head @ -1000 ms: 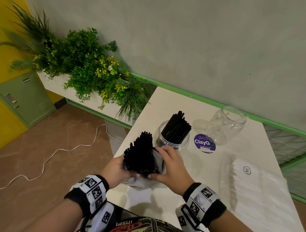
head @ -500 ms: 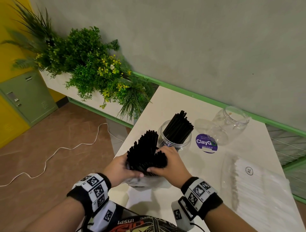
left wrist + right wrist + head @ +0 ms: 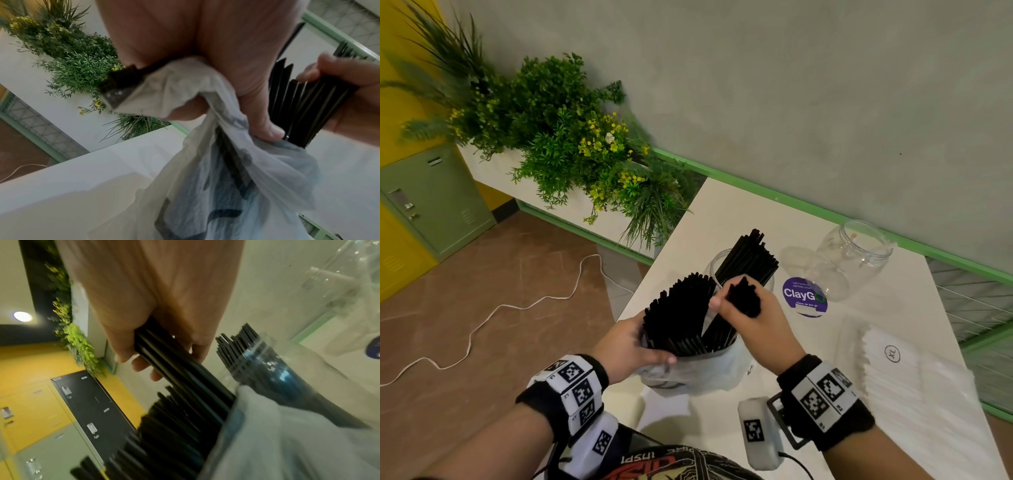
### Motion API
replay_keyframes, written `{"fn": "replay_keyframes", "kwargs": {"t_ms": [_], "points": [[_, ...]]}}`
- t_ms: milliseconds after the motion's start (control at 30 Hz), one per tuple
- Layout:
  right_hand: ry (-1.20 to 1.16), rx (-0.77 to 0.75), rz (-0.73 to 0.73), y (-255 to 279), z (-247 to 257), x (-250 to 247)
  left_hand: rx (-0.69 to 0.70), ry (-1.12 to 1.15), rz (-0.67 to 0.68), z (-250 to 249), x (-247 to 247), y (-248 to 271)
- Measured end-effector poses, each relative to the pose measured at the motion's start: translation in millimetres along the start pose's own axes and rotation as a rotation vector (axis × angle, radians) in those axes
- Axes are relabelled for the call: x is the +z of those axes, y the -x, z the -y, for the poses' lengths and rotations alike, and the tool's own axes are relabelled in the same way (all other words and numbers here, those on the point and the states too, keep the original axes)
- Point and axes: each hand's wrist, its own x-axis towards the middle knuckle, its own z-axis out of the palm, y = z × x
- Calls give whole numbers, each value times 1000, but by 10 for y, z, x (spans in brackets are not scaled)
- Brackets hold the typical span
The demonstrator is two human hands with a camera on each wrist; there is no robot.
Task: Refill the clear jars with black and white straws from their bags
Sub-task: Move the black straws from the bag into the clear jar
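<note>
- The right hand [image 3: 751,320] had its fingers wrapped around a small bunch of black straws [image 3: 743,296], lower ends still down in the bag with the rest, right in front of the near jar.
- The left hand [image 3: 628,342] was clamped on the crumpled rim of the thin plastic bag [image 3: 698,373], thumb pressing the plastic against the straws inside.
- The main bundle of black straws [image 3: 678,315] stuck up out of that bag, fanned and leaning toward the left hand.
- The bag sat on the white table [image 3: 722,219], near the front edge.
- Just behind the hands stood a clear jar [image 3: 714,270] already holding black straws [image 3: 748,260] that leaned to the right.
- Further right lay a round purple ClayGo sticker [image 3: 804,296], then an empty clear jar [image 3: 856,253] near the wall.
- A clear pack of white straws [image 3: 914,387] lay flat at the right side of the table, well apart from the hands.
- Off past the table's left corner was a planter of green plants [image 3: 571,137].
</note>
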Motion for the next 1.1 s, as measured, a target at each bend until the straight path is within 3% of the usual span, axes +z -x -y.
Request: {"fn": "replay_keyframes", "kwargs": {"t_ms": [233,367,800,1100], "points": [[-213,-185,-226,-177,536,-158,-9,-32,-18,-26,-12,8],[-198,-252,-302,-260,698,-228,-21,-21,-1,-45,-13,10],[-152,-246,-412,-320,783,-421,-18,-51,-7,-69,-14,-8],[-223,-345,-631,-459,974,-710,-1,-68,-11,-91,-27,4]]}}
